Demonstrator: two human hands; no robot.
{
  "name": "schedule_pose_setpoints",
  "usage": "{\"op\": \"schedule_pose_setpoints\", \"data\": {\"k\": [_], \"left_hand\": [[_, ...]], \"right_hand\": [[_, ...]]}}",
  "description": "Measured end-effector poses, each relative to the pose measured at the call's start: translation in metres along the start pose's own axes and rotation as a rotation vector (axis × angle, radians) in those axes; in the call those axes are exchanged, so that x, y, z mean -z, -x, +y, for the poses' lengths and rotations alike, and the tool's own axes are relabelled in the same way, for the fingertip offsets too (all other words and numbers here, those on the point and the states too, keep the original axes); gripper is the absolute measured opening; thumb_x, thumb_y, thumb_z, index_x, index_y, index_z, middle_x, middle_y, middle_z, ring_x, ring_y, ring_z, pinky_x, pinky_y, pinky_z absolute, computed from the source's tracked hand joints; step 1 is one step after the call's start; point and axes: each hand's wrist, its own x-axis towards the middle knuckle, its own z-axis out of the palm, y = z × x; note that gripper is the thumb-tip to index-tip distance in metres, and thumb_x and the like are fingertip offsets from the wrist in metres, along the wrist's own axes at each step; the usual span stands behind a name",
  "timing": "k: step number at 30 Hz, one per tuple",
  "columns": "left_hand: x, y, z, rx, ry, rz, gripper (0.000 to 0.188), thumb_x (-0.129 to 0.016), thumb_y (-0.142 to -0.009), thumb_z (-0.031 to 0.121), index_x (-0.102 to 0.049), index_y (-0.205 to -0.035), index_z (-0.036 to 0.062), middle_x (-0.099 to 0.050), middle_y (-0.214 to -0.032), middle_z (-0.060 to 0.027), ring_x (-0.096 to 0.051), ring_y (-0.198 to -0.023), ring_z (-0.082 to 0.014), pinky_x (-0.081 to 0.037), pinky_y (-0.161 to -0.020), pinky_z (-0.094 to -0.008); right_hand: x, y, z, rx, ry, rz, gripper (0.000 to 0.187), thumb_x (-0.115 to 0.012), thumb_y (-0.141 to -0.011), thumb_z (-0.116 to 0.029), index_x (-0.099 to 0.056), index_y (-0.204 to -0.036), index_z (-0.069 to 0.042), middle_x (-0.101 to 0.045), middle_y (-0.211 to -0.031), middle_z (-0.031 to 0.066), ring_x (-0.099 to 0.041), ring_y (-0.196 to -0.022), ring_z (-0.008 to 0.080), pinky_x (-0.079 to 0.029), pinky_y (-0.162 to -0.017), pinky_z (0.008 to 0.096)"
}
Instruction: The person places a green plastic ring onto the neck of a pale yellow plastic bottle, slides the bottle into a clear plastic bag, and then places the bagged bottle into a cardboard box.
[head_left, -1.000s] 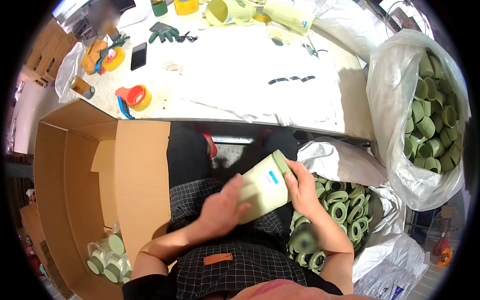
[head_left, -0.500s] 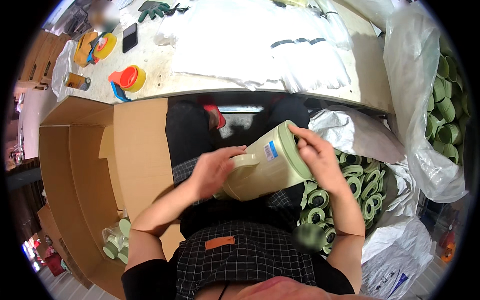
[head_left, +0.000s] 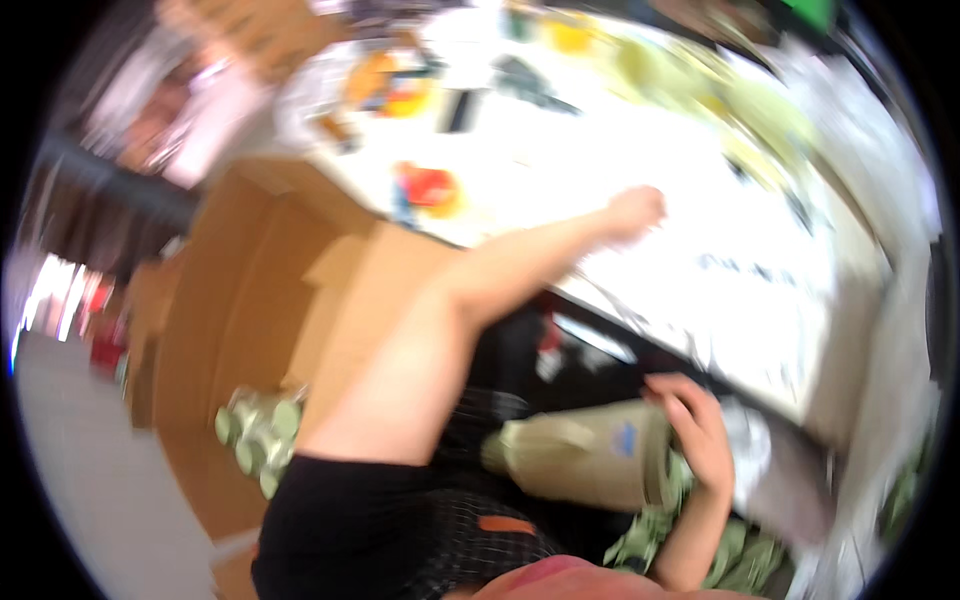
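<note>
A pale green jug [head_left: 575, 456] with a side handle and a blue-and-white sticker lies tilted across my lap. My right hand [head_left: 695, 430] is closed around its wider, darker-green end. My left arm stretches forward over the worktable, where my left hand [head_left: 632, 215] is above or on a pile of white plastic bags [head_left: 690, 270]. Motion blur smears the left fingers, so their grip does not show. Dark bands cross some of the bags.
At my left stands an open cardboard box [head_left: 240, 290] holding several green jugs [head_left: 262, 435]. A tape roll in a red-and-yellow dispenser [head_left: 430, 190], a phone [head_left: 460, 110] and a dark glove [head_left: 530, 82] lie on the table. Green parts [head_left: 735, 550] fill a sack at lower right.
My left hand has left the jug's handle and reached forward over the table to the bags. The jug, still in my right hand, sits lower in the view. The view has swung left.
</note>
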Motion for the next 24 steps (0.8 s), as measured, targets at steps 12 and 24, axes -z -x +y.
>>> {"op": "schedule_pose_setpoints", "data": {"k": [12,24], "left_hand": [[-0.015,0.171,0.154,0.239,1.347,-0.403,0.010,-0.071,-0.089,0.006,-0.072,-0.088,-0.0038,-0.075,-0.088,-0.0117,-0.070,-0.084,-0.0139,-0.055,-0.076,-0.0279],[0.034,0.200,0.147,0.053,1.799,-0.523,0.007,-0.062,-0.095,0.004,-0.058,-0.101,0.0051,-0.055,-0.077,0.0020,-0.052,-0.072,-0.0056,-0.044,-0.063,-0.0245]], "right_hand": [[0.002,0.035,0.074,0.109,0.022,0.755,0.016,-0.069,-0.095,-0.014,-0.062,-0.089,0.000,-0.065,-0.090,0.0045,-0.059,-0.076,0.0120,-0.049,-0.068,0.0257],[0.029,0.055,0.093,0.293,-0.455,1.131,0.018,-0.064,-0.089,0.003,-0.053,-0.081,-0.009,-0.065,-0.086,0.0018,-0.056,-0.071,0.0083,-0.051,-0.067,0.0233]]}}
